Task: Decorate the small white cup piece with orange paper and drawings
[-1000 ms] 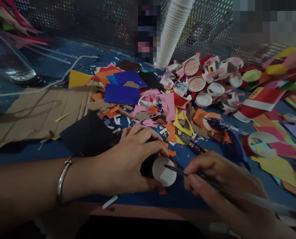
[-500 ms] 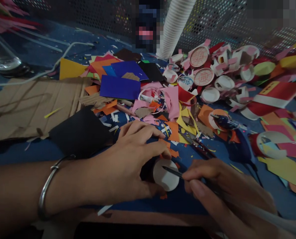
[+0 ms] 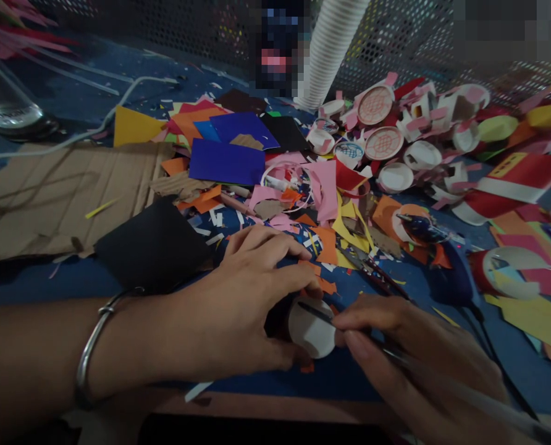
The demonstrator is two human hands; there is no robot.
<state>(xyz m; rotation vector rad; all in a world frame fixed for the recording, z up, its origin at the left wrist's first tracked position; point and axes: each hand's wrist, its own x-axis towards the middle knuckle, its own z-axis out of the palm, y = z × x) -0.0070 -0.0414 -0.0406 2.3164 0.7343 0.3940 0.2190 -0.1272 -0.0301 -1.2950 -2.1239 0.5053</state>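
My left hand [image 3: 257, 303], with a silver bangle at its wrist, curls its thumb and fingers around a small paper cup piece [image 3: 315, 340]. Its white round face is turned up, while its side is mostly hidden in the hand's shadow. A slim pen [image 3: 319, 313] with a dark tip and a clear barrel is pinched in my right hand [image 3: 409, 352]. The pen's point lies over the upper left of the white disc; I cannot make out any mark there. Just beyond the hands lie scissors [image 3: 372, 269] with dark handles.
A blue glue gun [image 3: 449, 272] rests on an orange scrap at the right. Cut paper cups [image 3: 380, 142], some with drawn-on bottoms, are heaped behind it. Blue card [image 3: 227, 162], black paper [image 3: 152, 244] and cardboard [image 3: 67, 198] lie left. A white ribbed tube [image 3: 333, 52] rises at the back.
The pen tip has moved slightly left and up across the white disc, and my right hand has come closer to it. My left hand keeps its hold. The view has shifted a little.
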